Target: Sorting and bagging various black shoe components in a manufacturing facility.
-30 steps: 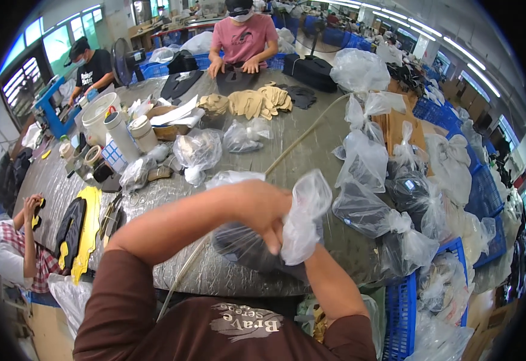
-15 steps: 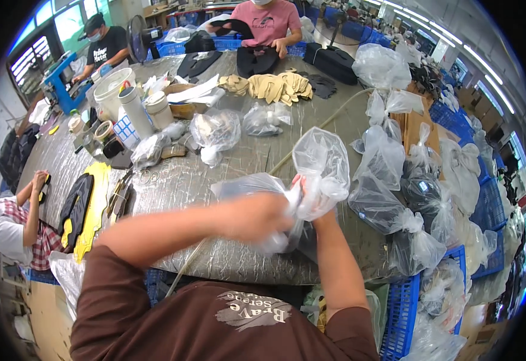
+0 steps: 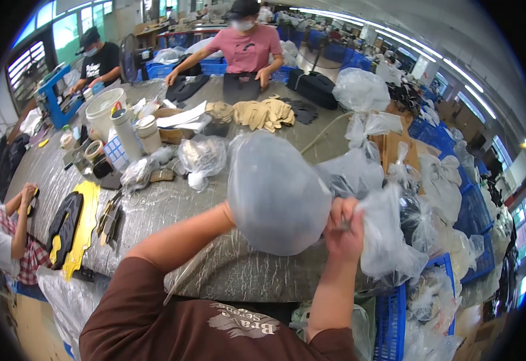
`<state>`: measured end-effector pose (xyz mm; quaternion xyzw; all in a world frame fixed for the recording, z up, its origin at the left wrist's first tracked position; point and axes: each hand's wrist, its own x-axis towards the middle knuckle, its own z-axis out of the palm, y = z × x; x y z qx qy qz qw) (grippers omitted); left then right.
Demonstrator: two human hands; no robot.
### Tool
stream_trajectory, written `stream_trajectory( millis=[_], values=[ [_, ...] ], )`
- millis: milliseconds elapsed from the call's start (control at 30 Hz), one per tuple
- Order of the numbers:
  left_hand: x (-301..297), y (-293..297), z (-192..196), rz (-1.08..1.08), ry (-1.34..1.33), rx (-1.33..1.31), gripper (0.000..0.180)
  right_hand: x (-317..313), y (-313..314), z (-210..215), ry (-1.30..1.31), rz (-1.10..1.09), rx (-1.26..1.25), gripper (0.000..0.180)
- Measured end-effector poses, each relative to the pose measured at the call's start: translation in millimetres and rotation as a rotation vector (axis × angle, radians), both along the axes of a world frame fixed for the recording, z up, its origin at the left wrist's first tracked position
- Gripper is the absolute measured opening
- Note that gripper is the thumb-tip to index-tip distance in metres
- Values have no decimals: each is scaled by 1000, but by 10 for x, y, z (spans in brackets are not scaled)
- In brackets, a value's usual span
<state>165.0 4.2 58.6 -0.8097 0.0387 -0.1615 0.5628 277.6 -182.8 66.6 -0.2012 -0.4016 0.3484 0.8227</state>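
Observation:
A bulging clear plastic bag (image 3: pixel 278 192) is raised in front of me over the table, its contents showing only as a grey-blue haze. My right hand (image 3: pixel 343 227) is closed at the bag's right side, fingers gripping gathered plastic. Loose crumpled plastic (image 3: pixel 389 234) spreads out just right of that hand; whether it belongs to the same bag I cannot tell. My left forearm (image 3: pixel 184 231) reaches to the bag's left side, where the plastic hides the hand and its fingers.
Knotted clear bags (image 3: pixel 362 90) line the table's right side, with a blue crate (image 3: pixel 390 325) below. Cream gloves (image 3: pixel 263 114), a white bucket (image 3: pixel 105 111) and a grey cylinder (image 3: pixel 132 129) stand farther back. Black pieces on yellow sheet (image 3: pixel 82 228) lie left. Co-workers work at the far and left edges.
The bag has turned and swelled out toward me, its rounded body now facing up. My right hand has shifted right, and my left hand has gone behind the plastic. The far co-worker stands straighter.

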Motion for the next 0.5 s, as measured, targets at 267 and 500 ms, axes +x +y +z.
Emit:
stream_trajectory(
  millis=[267,500],
  values=[
    [373,251,565,-1064,167,-618,16,423,394,-150,-356,-53,-1045,17],
    [203,-12,812,-271,544,-1151,30,306,276,-2,-292,441,-1009,39]
  ],
)
